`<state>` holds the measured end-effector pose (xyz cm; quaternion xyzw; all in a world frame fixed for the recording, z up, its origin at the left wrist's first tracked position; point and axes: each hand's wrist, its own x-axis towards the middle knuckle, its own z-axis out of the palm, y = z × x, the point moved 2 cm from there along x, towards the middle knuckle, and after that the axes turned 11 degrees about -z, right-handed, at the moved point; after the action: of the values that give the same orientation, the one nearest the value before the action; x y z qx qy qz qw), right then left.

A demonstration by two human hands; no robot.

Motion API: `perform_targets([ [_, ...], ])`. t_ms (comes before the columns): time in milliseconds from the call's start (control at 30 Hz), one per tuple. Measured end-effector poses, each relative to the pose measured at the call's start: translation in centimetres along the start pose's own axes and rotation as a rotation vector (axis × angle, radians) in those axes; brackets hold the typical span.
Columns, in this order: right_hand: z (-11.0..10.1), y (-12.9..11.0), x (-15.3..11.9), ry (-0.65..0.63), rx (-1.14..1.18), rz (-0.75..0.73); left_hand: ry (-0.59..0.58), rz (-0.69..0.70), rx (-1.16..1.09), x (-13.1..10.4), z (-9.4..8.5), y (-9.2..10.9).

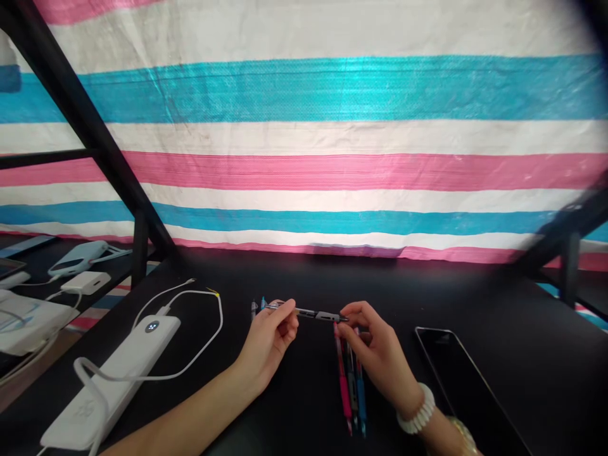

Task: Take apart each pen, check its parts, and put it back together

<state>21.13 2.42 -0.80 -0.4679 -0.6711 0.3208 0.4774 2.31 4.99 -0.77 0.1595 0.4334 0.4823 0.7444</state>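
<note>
- Far left, on a lower surface beyond the black frame, lie white and pale-blue devices with cables.
- On the left of the table, a white power bank lies slantwise, its white cable looping towards the left hand.
- The left hand pinches the clear-barrelled end of a grey-gripped pen between thumb and fingers; just beyond it show the ends of what look like other pens, mostly hidden.
- That pen is held roughly level above the table, spanning the gap between the hands.
- The step in hand appears to be handling this one pen with both hands, pointed end towards the right.
- The right hand has thumb and forefinger drawn close around the dark tip, seemingly holding it lightly.
- Below the right fingers, a pink pen, a dark pen and a blue pen lie side by side.
- The next move would call for a steady left pinch and a precise right grip, clear of these three.
- Furthest right, a black phone lies beside the right wrist, which wears a white bracelet.
</note>
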Motion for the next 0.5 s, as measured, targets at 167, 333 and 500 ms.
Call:
perform_targets([
  [167,-0.05,-0.18,-0.02,-0.028,0.014,0.002,0.003,-0.011,0.012,0.02,0.05,-0.02],
  [333,0.02,-0.30,-0.07,-0.043,-0.027,-0.010,0.015,-0.012,0.004,0.00,0.02,-0.04],
  [500,0.06,-0.43,-0.09,-0.088,-0.102,-0.014,-0.006,-0.018,0.011,-0.39,0.30,-0.11],
])
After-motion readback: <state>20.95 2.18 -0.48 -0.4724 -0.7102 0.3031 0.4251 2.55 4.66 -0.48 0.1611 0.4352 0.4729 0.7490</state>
